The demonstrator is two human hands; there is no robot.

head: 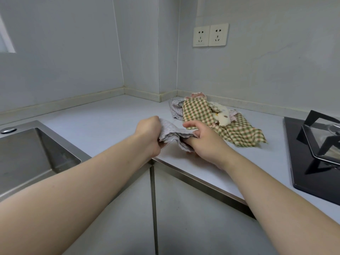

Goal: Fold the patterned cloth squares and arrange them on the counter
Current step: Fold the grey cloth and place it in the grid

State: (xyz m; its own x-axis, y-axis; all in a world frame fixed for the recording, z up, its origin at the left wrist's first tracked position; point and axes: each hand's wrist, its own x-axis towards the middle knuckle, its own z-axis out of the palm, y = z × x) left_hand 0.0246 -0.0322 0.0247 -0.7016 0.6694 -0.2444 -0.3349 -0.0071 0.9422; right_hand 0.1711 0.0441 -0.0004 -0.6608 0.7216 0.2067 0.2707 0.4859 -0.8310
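Observation:
A small pale cloth square with a fine dotted print [173, 134] is bunched between both hands just above the counter [103, 122] near its front corner. My left hand [150, 134] grips its left side with curled fingers. My right hand [202, 138] holds its right side, thumb over the fabric. Behind them lies a loose heap of cloths: a green and pink checked cloth [198, 111] on top, a second checked cloth [242, 132] spread toward the right, a cream cloth with coloured spots [223, 115], and a pale dotted cloth [175, 108] at the heap's left.
A steel sink [27, 153] is set into the counter at the left. A black gas hob with a metal pan support [318, 144] sits at the right. Two wall sockets [210, 34] are above the heap. Cabinet doors [184, 208] lie below the counter edge.

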